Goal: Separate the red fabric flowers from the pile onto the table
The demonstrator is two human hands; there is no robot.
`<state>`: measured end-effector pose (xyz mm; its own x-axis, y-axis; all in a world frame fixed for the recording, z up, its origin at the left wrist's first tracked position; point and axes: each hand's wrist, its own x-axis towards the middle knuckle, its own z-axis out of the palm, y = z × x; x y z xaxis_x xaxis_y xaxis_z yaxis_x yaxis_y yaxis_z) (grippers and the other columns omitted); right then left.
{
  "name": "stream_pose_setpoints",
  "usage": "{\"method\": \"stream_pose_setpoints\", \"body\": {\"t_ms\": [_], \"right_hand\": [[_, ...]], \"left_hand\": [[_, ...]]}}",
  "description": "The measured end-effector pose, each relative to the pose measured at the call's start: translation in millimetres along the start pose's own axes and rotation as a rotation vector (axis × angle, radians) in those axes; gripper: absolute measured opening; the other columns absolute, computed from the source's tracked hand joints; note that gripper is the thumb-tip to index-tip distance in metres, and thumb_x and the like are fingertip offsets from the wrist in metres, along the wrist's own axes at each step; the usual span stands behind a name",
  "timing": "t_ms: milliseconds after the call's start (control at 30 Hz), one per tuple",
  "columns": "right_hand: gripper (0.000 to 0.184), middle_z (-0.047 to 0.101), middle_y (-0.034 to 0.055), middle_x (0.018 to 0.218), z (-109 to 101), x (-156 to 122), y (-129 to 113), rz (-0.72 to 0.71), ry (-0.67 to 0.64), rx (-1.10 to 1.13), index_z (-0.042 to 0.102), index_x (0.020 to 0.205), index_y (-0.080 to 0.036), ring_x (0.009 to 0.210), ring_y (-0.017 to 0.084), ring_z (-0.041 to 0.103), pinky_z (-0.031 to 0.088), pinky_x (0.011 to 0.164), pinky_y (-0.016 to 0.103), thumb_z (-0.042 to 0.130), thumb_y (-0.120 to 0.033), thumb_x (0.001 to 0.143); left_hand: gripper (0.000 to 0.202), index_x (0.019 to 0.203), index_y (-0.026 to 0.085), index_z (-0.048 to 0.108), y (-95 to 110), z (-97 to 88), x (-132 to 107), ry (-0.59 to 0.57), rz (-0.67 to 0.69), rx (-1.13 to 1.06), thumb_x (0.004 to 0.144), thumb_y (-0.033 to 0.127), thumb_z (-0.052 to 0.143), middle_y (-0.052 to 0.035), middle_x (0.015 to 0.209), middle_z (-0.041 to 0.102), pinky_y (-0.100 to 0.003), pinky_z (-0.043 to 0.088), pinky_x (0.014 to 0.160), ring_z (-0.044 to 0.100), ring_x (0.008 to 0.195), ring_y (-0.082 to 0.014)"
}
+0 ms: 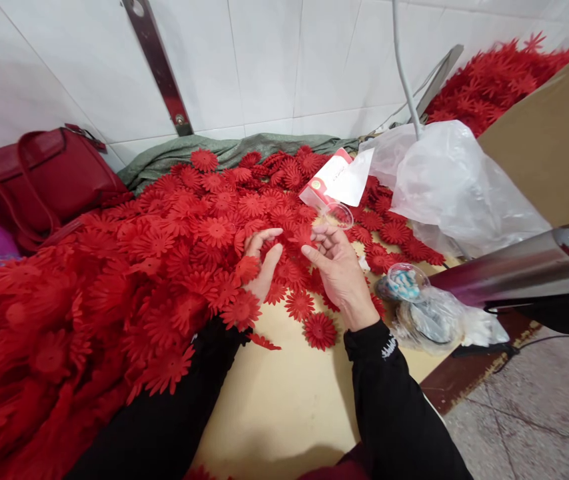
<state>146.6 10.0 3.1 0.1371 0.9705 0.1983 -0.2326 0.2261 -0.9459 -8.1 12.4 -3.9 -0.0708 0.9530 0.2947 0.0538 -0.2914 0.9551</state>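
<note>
My right hand (pixel 342 277) pinches a red artificial flower (pixel 300 235) between thumb and fingers, above the pile. My left hand (pixel 264 270) is just to its left, with thumb and fingers curved and a gap between them; nothing shows in its grasp. Loose red petals cover part of that hand and its wrist. All around lies a large heap of red artificial flowers (pixel 154 243), flat with many narrow petals. One single flower (pixel 320 331) rests on the pale tabletop (pixel 284 393) below my right hand.
A red and white box (pixel 327 179) and a clear round lid (pixel 338 216) lie behind my hands. To the right are a small tub (pixel 404 281), plastic bags (pixel 444 177) and a metal flask (pixel 514 267). A red handbag (pixel 47 177) stands at left, against the tiled wall.
</note>
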Motion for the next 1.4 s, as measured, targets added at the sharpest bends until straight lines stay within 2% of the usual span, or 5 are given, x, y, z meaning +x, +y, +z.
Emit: {"method": "stream_pose_setpoints", "body": {"t_ms": [367, 667, 967, 1133, 1400], "right_hand": [[0.042, 0.059, -0.0005, 0.109, 4, -4, -4, -0.033, -0.08, -0.14, 0.056, 0.109, -0.027, 0.074, 0.01, 0.056, 0.05, 0.069, 0.026, 0.083, -0.028, 0.077], [0.035, 0.062, 0.0036, 0.118, 2, -3, 2, -0.23, -0.019, -0.336, 0.057, 0.113, -0.027, 0.094, 0.016, 0.062, 0.054, 0.082, 0.032, 0.074, -0.019, 0.083], [0.016, 0.063, 0.0073, 0.124, 7, -10, -14, -0.384, -0.084, -0.577, 0.073, 0.107, -0.029, 0.126, 0.023, 0.057, 0.045, 0.114, 0.046, 0.068, -0.023, 0.093], [0.008, 0.068, 0.007, 0.12, 5, -8, -9, -0.3, -0.096, -0.518, 0.075, 0.096, -0.026, 0.12, 0.022, 0.062, 0.043, 0.114, 0.046, 0.068, -0.026, 0.093], [0.011, 0.064, -0.0007, 0.09, 2, -3, 1, -0.1, 0.126, -0.05, 0.065, 0.086, -0.023, 0.085, 0.016, 0.059, 0.047, 0.089, 0.032, 0.072, -0.032, 0.087]], "left_hand": [[0.026, 0.099, 0.023, 0.067, -10, 6.4, 0, -0.081, -0.116, -0.113, 0.087, 0.045, 0.073, -0.0025, 0.104, 0.071, -0.033, 0.05, 0.099, 0.064, 0.102, -0.019], [0.032, 0.096, 0.02, 0.068, -7, 8.0, 3, -0.192, -0.192, -0.327, 0.08, 0.046, 0.08, -0.004, 0.1, 0.075, -0.034, 0.052, 0.098, 0.068, 0.098, -0.0192], [0.032, 0.077, 0.02, 0.063, -12, 6.0, 5, -0.053, -0.182, -0.314, 0.076, 0.045, 0.083, 0.0028, 0.079, 0.068, -0.027, 0.051, 0.078, 0.061, 0.075, -0.0126], [0.034, 0.075, 0.019, 0.067, -13, 5.3, 6, -0.088, -0.213, -0.3, 0.074, 0.05, 0.083, 0.0024, 0.075, 0.068, -0.025, 0.049, 0.072, 0.059, 0.07, -0.0115], [0.033, 0.076, 0.021, 0.068, -1, 8.4, 3, -0.095, -0.208, -0.217, 0.076, 0.051, 0.081, 0.0035, 0.072, 0.065, -0.024, 0.048, 0.07, 0.057, 0.068, -0.0114]]}}
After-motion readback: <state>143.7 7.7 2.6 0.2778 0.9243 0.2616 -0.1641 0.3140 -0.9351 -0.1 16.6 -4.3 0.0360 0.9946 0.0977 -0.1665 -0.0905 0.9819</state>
